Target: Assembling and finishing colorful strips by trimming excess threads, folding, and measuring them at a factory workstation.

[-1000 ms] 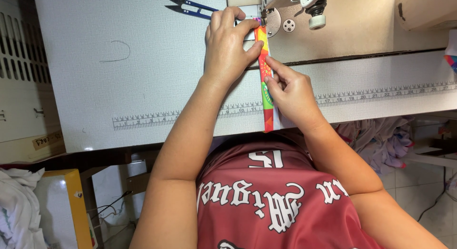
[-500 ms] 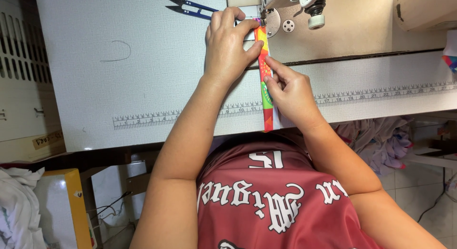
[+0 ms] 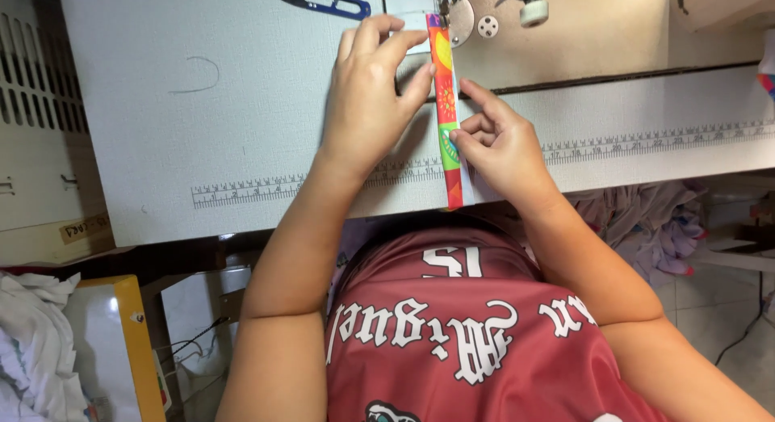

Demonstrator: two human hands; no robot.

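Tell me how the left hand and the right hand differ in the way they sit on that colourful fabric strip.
The left hand lies fairly flat on the sewing table, fingers reaching toward the strip's far end near the machine; the right hand sits nearer the table edge, fingers curled. The left hand is on the left side of the fabric strip, the right hand on its right. Both touch the strip with fingertips.
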